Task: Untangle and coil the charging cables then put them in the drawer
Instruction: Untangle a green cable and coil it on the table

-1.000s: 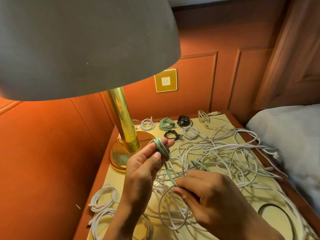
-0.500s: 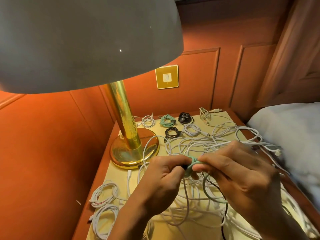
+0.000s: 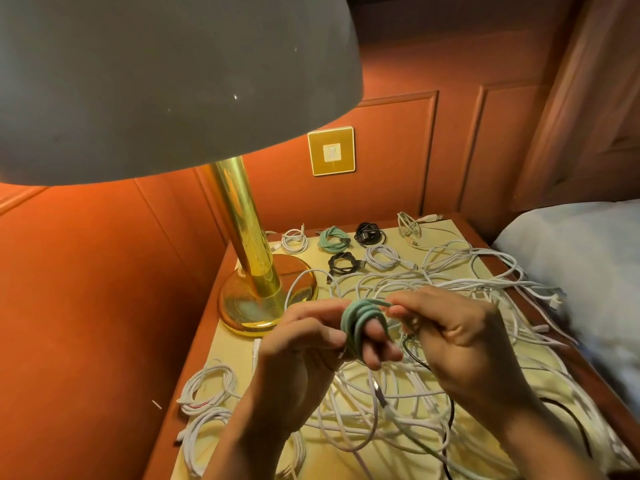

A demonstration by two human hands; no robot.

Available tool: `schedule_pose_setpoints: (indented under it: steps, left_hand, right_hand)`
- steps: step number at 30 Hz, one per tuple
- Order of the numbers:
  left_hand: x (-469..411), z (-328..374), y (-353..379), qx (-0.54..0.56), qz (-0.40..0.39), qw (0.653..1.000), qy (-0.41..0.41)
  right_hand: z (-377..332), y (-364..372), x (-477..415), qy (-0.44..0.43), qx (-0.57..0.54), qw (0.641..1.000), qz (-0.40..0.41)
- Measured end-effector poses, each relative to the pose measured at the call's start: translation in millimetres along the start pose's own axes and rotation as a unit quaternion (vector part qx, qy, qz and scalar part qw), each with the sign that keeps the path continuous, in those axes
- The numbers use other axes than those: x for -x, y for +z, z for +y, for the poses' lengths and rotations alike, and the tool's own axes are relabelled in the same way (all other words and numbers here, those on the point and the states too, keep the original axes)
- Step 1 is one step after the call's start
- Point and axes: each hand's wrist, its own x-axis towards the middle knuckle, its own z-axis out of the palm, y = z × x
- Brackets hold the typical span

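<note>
teal cable (image 3: 360,327): wound in loops round the fingers of the left hand (image 3: 311,344), held above the white cable tangle (image 3: 450,306) on the nightstand (image 3: 235,351). right hand (image 3: 446,330) pinches its free end. risk: loops springing loose if the pinch slackens.

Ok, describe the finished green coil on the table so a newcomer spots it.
Find the brass lamp. Right of its stem, in the back row, the green coil lies between a white coil and a black coil. It is the only green one on the table; the other green cable is on the left hand.
</note>
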Motion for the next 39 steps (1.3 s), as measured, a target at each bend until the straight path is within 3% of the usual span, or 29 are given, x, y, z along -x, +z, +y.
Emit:
schedule_pose_setpoints:
  steps: [3,6,9,14,21,27,33,36,39]
  left_hand:
    - [0,3,7,0.181,0.051,0.982,0.026]
    - [0,5,14,0.296,0.17,0.938,0.053]
    - [0,8,14,0.371,0.188,0.907,0.061]
    - [-1,7,12,0.297,0.258,0.917,0.061]
    - [-1,1,12,0.224,0.277,0.932,0.073]
    - [3,-8,-9,-0.072,0.25,0.956,0.132]
    - [8,-16,-20,-0.424,0.19,0.876,0.13]
    - [6,-14,-18,-0.503,0.157,0.844,0.104]
    - [4,-10,-11,-0.521,0.118,0.842,0.075]
  right_hand:
    - [-3,4,1,0.016,0.0,0.999,-0.028]
    - [-9,10,3,0.025,0.011,0.998,-0.056]
    - [-17,20,7,0.023,0.039,0.995,-0.087]
    - [-22,27,12,0.032,0.072,0.989,-0.122]
    - [-27,19,12,0.018,0.075,0.99,-0.117]
    - [-30,11,15,-0.003,0.09,0.987,-0.13]
    - [-23,-4,10,-0.034,0.107,0.987,-0.118]
    - [-19,-13,4,-0.065,0.124,0.986,-0.094]
    - [-19,-20,-2,-0.104,0.151,0.981,-0.056]
